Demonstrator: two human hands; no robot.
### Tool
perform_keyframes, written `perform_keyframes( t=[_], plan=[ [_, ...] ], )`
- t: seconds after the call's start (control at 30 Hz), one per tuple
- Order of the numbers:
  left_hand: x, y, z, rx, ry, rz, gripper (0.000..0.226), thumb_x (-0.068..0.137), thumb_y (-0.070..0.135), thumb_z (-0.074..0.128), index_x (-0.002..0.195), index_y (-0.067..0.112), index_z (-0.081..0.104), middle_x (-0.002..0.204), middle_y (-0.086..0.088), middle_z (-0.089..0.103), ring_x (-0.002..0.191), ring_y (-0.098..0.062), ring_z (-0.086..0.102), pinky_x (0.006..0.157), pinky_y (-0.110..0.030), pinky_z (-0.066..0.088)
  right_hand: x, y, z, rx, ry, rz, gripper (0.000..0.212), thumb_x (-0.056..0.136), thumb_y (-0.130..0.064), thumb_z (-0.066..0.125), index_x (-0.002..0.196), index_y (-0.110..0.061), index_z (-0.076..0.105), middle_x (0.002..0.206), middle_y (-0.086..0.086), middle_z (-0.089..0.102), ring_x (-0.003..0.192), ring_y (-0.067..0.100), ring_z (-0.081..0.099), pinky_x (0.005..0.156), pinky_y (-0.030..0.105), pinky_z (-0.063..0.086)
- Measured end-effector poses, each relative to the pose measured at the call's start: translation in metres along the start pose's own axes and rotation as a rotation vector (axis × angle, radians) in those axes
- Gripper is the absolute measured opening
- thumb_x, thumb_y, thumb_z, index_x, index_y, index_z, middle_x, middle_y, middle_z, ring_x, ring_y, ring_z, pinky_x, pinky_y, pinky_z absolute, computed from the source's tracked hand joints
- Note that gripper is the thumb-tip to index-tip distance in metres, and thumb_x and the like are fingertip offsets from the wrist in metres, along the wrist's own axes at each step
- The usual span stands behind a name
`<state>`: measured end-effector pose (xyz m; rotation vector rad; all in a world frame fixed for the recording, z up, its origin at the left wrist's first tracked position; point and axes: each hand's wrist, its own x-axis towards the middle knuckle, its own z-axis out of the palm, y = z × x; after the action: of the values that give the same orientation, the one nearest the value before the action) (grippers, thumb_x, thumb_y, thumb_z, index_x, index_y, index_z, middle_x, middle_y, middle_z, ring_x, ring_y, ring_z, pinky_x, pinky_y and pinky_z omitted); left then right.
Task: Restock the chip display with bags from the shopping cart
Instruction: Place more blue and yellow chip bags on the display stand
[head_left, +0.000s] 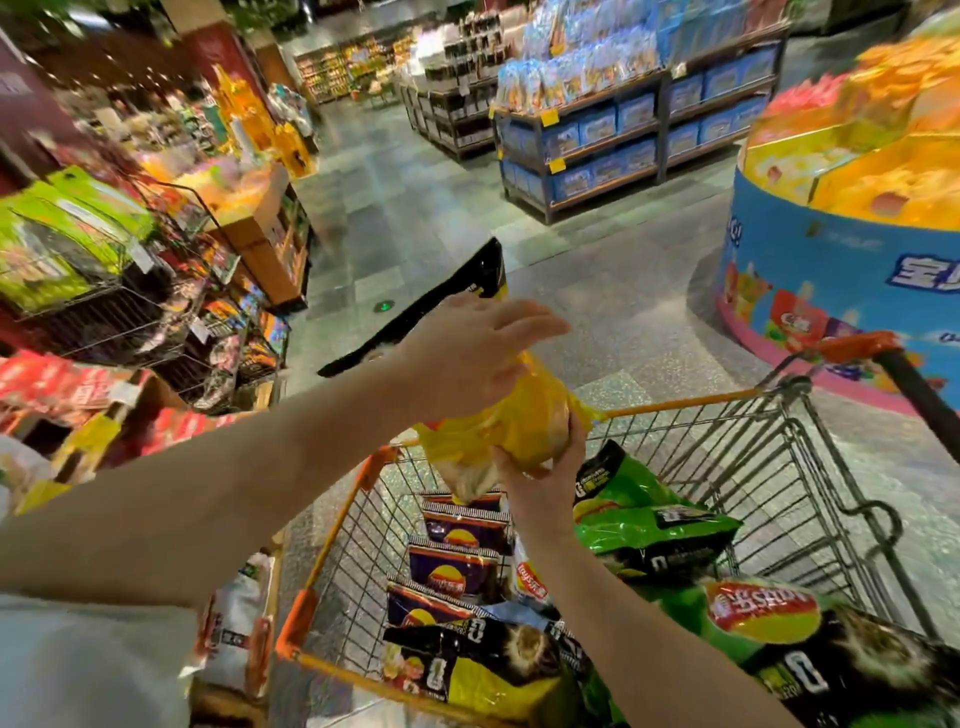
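Note:
I hold a yellow chip bag (524, 415) with a black top edge above the shopping cart (675, 402). My left hand (467, 358) lies across the bag's upper part with its fingers straight and spread. My right hand (545, 467) grips the bag's lower end from below, fingers curled round it. The wire cart with its orange rim holds several more bags: green ones (649, 525) on the right, purple ones (457, 566) stacked on the left, and a black-and-yellow one (467, 670) nearest me. On my left stand wire racks (104, 291) of snack bags.
Green bags (52, 244) and red bags (62, 384) fill the left racks. A round blue display stand (831, 260) topped with orange goods stands at the right. Shelves of blue boxes (623, 135) line the back. Tiled floor (415, 218) runs ahead between them.

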<state>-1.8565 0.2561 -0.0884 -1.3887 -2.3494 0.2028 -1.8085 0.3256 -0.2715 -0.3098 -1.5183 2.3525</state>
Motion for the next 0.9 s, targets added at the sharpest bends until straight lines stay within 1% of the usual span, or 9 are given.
perform_keyframes(
  t=[0.07, 0.1, 0.17, 0.27, 0.4, 0.5, 0.63, 0.73, 0.9],
  plan=[
    [-0.046, 0.003, 0.012, -0.151, 0.432, -0.206, 0.042, 0.087, 0.024, 0.057, 0.127, 0.017, 0.048, 0.125, -0.01, 0.058, 0.109, -0.026, 0.058, 0.089, -0.04, 0.049, 0.002, -0.001, -0.003, 0.051, 0.042, 0.001, 0.092, 0.074, -0.002, 0.078, 0.141, -0.036, 0.024, 0.131, -0.014, 0.041, 0.101, -0.008, 0.057, 0.077, 0.015, 0.051],
    [-0.074, 0.006, 0.026, -0.199, 0.531, -0.366, 0.043, 0.086, 0.027, 0.059, 0.125, 0.015, 0.045, 0.124, -0.011, 0.053, 0.11, -0.026, 0.054, 0.091, -0.037, 0.049, 0.002, -0.004, -0.003, 0.061, 0.056, 0.01, 0.092, 0.075, -0.002, 0.078, 0.142, -0.035, 0.023, 0.128, -0.019, 0.041, 0.1, -0.013, 0.056, 0.081, 0.015, 0.05],
    [-0.112, 0.023, 0.055, -0.347, 0.524, -0.725, 0.06, 0.08, 0.036, 0.067, 0.13, 0.016, 0.038, 0.127, -0.009, 0.038, 0.113, -0.024, 0.044, 0.095, -0.035, 0.044, 0.003, -0.011, -0.004, 0.072, 0.068, 0.024, 0.093, 0.076, -0.005, 0.077, 0.144, -0.035, 0.02, 0.13, -0.02, 0.04, 0.102, -0.012, 0.055, 0.087, 0.019, 0.048],
    [-0.121, 0.053, 0.084, -0.668, 0.274, -1.149, 0.107, 0.067, 0.044, 0.082, 0.148, 0.02, 0.016, 0.145, -0.013, 0.019, 0.13, -0.026, 0.033, 0.106, -0.047, 0.037, 0.002, -0.018, -0.002, 0.063, 0.081, 0.021, 0.096, 0.076, -0.007, 0.078, 0.145, -0.034, 0.018, 0.146, -0.006, 0.032, 0.122, 0.011, 0.046, 0.091, 0.022, 0.048],
    [-0.11, 0.066, 0.093, -1.021, 0.254, -1.248, 0.137, 0.054, 0.054, 0.079, 0.149, 0.028, -0.016, 0.154, -0.002, 0.012, 0.143, -0.018, 0.02, 0.112, -0.033, 0.026, -0.01, -0.024, 0.008, 0.026, 0.04, -0.001, 0.096, 0.075, -0.007, 0.079, 0.146, -0.03, 0.017, 0.145, -0.006, 0.029, 0.123, 0.01, 0.042, 0.094, 0.027, 0.049],
    [-0.117, 0.066, 0.095, -1.31, 0.393, -1.236, 0.141, 0.046, 0.055, 0.088, 0.137, 0.048, -0.021, 0.141, 0.016, 0.031, 0.134, -0.01, 0.036, 0.104, -0.033, 0.039, -0.024, -0.028, 0.016, 0.02, -0.012, -0.022, 0.092, 0.074, -0.006, 0.079, 0.139, -0.033, 0.022, 0.135, -0.014, 0.034, 0.117, 0.002, 0.046, 0.081, 0.015, 0.051],
    [-0.133, 0.075, 0.08, -1.297, 0.565, -1.228, 0.125, 0.054, 0.036, 0.09, 0.129, 0.064, -0.006, 0.147, 0.0, 0.033, 0.132, -0.017, 0.043, 0.103, -0.049, 0.044, -0.041, -0.037, 0.023, -0.02, -0.074, -0.01, 0.091, 0.076, -0.008, 0.077, 0.145, -0.025, 0.02, 0.133, -0.011, 0.03, 0.117, 0.007, 0.042, 0.073, 0.006, 0.049],
    [-0.147, 0.083, 0.067, -1.271, 0.66, -1.263, 0.117, 0.053, 0.033, 0.092, 0.125, 0.068, 0.006, 0.137, 0.011, 0.037, 0.129, -0.02, 0.046, 0.097, -0.052, 0.049, -0.051, -0.039, 0.026, -0.108, -0.18, -0.03, 0.084, 0.084, -0.016, 0.071, 0.147, -0.023, 0.016, 0.138, -0.007, 0.03, 0.12, 0.01, 0.042, 0.077, 0.008, 0.049],
    [-0.179, 0.108, 0.039, -1.157, 0.849, -1.399, 0.113, 0.068, 0.01, 0.084, 0.146, 0.04, 0.009, 0.125, 0.02, 0.04, 0.109, -0.002, 0.052, 0.079, -0.021, 0.054, -0.081, -0.043, 0.029, -0.221, -0.384, -0.038, 0.068, 0.089, -0.039, 0.051, 0.147, -0.029, 0.017, 0.144, -0.007, 0.032, 0.13, 0.015, 0.04, 0.103, 0.032, 0.039]
  ],
)
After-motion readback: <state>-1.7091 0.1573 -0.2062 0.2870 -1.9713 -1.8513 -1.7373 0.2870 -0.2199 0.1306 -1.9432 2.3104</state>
